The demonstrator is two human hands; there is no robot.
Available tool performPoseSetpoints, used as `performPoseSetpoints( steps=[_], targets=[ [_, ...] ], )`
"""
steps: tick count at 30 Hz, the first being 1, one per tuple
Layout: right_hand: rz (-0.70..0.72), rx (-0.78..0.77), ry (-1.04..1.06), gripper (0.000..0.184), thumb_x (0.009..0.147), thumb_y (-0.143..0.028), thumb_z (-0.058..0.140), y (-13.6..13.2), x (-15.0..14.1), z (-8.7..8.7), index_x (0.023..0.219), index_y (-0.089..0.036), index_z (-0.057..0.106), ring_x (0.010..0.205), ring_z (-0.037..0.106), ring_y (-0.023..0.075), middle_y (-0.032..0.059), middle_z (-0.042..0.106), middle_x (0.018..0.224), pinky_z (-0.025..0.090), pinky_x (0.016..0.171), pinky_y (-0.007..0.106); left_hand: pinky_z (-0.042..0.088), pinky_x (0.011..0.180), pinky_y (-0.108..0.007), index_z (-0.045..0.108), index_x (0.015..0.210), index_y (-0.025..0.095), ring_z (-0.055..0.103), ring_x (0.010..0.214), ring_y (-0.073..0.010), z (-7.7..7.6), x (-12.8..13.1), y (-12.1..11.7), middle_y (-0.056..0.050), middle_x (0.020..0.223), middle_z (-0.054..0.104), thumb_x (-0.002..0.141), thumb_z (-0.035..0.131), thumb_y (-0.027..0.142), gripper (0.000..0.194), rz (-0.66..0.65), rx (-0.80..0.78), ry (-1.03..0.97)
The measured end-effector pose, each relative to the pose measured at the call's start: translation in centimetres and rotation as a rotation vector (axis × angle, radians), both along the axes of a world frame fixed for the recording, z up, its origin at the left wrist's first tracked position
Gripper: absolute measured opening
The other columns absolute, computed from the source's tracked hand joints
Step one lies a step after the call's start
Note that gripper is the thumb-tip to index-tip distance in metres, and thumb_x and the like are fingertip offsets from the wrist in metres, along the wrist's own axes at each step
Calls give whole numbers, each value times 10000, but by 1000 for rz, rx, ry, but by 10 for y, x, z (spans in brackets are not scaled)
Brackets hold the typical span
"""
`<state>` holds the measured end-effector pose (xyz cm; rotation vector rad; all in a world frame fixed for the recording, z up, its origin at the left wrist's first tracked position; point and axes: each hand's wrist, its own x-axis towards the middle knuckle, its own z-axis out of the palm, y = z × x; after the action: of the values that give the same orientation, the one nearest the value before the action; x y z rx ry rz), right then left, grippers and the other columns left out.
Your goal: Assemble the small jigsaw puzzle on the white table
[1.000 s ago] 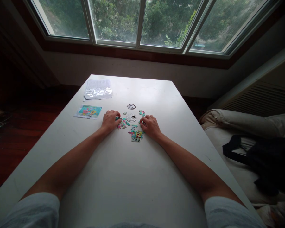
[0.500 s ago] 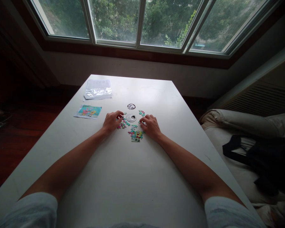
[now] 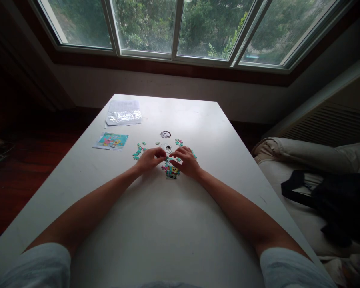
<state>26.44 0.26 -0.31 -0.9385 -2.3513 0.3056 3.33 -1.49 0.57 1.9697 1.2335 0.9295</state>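
A partly joined jigsaw puzzle [image 3: 172, 173] with a yellow cartoon figure lies on the white table [image 3: 168, 224]. Just above its top edge, my left hand [image 3: 151, 159] pinches a small puzzle piece [image 3: 167, 158], mostly hidden by the fingertips. My right hand [image 3: 188, 161] hovers over the puzzle's right side, thumb and forefinger apart, with nothing visible between them. Loose teal pieces [image 3: 137, 154] are scattered to the left of my left hand. More loose pieces [image 3: 179, 142] lie beyond my right hand, some partly covered by it.
A round silvery disc [image 3: 167, 148] lies behind my fingers, and a smaller round picture [image 3: 165, 135] farther back. To the left are a colourful picture sheet [image 3: 111, 141] and papers in a clear plastic sleeve [image 3: 124, 113]. A beige sofa [image 3: 303, 154] with dark cloth stands at the right.
My left hand has moved right to the puzzle's top edge, uncovering loose pieces on the left. My right hand has shifted slightly left, its thumb and forefinger now near the left fingertips.
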Motion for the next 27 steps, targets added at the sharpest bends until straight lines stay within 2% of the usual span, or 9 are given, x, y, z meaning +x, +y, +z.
performPoseSetpoints(
  steps=[7,12,19,27],
  targets=[
    [-3,-37,66,206,959,-453,635,-1,-4,-1,979,-265,715,968,552,235,53,663,938,402,926,392,487,682,-268,620,925,202,625,733,-147,-2,5,-4,-15,817,699,856,682,386,206,56,-30,-70],
    [5,-90,151,227,953,-443,645,0,-7,-2,857,-244,694,918,562,221,47,658,891,423,893,381,480,668,-261,606,896,205,609,722,-140,0,7,-7,-9,802,680,865,686,399,212,23,-40,-68],
    [-25,-176,264,251,942,-456,638,2,-8,-1,830,-235,676,892,575,220,43,655,862,445,857,376,494,687,-261,609,947,210,650,773,-151,-2,10,-9,-14,862,703,864,694,384,210,-37,-72,-101],
    [-2,-184,195,207,926,-366,623,-2,-9,1,781,-225,666,895,565,211,42,642,864,444,855,362,498,758,-283,612,952,205,649,828,-160,-3,8,-5,-24,892,699,870,687,358,189,85,25,-136]
  ],
)
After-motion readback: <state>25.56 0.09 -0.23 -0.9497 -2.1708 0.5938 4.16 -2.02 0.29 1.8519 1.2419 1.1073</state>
